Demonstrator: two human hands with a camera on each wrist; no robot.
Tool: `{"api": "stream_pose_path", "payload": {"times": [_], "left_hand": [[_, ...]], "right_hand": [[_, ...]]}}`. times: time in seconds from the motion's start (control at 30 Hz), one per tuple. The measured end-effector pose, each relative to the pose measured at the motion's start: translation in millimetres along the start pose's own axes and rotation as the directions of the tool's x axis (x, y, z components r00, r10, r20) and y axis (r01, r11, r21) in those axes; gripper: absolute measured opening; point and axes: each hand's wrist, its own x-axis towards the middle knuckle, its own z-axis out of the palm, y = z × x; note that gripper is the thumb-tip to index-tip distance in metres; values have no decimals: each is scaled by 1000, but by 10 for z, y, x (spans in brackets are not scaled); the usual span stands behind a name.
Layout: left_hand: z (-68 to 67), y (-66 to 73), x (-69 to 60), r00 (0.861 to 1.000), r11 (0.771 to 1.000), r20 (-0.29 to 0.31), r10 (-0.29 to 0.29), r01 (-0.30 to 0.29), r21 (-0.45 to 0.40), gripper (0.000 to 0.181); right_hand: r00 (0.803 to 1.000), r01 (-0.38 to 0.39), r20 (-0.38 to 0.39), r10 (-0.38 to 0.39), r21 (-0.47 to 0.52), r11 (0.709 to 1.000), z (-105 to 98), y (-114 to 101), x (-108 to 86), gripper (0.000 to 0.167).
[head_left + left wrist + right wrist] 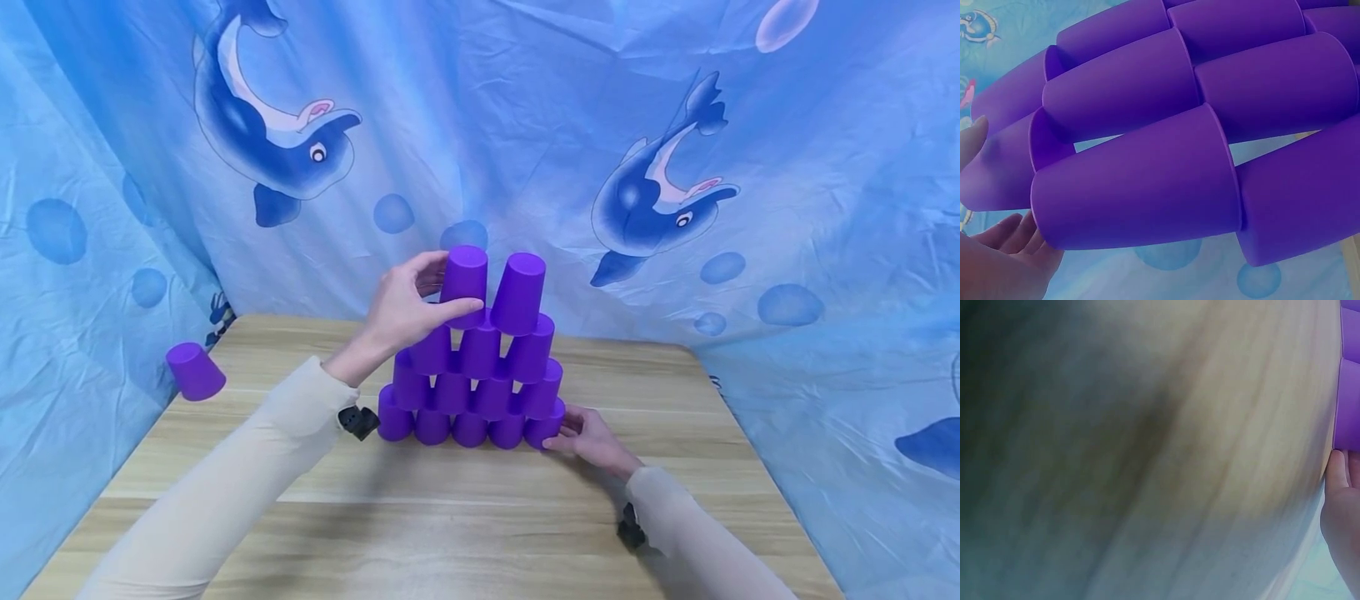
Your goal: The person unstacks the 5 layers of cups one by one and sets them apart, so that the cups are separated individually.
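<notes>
Purple cups stand upside down in a stacked pyramid, with two cups in the top row. My left hand [405,304] holds the top-left cup [465,279], its thumb across the front and the other fingers at the far left side. Beside it, the other top cup [520,293] leans slightly right. In the left wrist view, the thumb and fingers flank the held cup [1000,165]. At the pyramid's base, my right hand [592,437] touches the rightmost cup [543,425] with thumb and fingers. The right wrist view shows only part of that hand, beside a cup's edge [1347,406].
A single purple cup [195,372] is at the left edge of the wooden table [450,517], tilted in view. A blue curtain [480,125] with dolphins hangs behind the table and along both sides. Dark wrist cameras [358,422] sit at both cuffs.
</notes>
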Motion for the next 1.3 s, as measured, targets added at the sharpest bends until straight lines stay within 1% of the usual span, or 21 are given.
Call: {"api": "stream_pose_path", "payload": {"times": [0.03,0.17,0.3,0.37,0.5,0.67,0.8,0.9,1.0,1.1,1.2,1.3], "left_hand": [[5,-5,1,1000,1000,0,5,-5,3,70],[18,-16,-3,1000,999,-2,27,-27,18,63],[21,-21,-4,999,999,-12,45,-44,17,58],[11,-23,-5,998,999,-22,53,-53,5,57],[-53,-38,-15,996,996,-50,76,-78,-37,55],[-188,-26,-63,990,994,-113,88,-95,-57,53],[-282,102,-145,982,997,-177,72,-79,-28,51],[-346,165,-207,974,998,-221,55,-57,-6,48],[-408,126,-249,965,999,-259,44,-45,4,45],[-463,48,-288,956,999,-292,34,-35,4,43],[-507,-33,-330,950,1000,-313,13,-11,6,42],[-552,-124,-375,947,1000,-321,-23,23,-3,41]], "right_hand": [[1000,-1,0,1,3,1000,4,1,2,62],[1000,-10,16,10,7,1000,28,-157,-48,62],[999,-25,23,25,-2,1000,25,-181,-53,63],[999,-21,24,21,-1,1000,23,-178,-52,63],[1000,-22,23,22,9,1000,21,-177,-50,62],[1000,-14,27,13,20,1000,12,-179,-48,60],[999,-3,34,2,24,1000,8,-174,-49,58],[999,-5,35,4,27,1000,7,-174,-52,58],[999,-10,32,9,30,1000,5,-176,-55,58],[1000,-14,29,13,27,1000,4,-173,-57,58],[999,-17,28,17,17,1000,4,-166,-58,58],[999,-26,26,26,9,1000,7,-166,-57,59]]}}
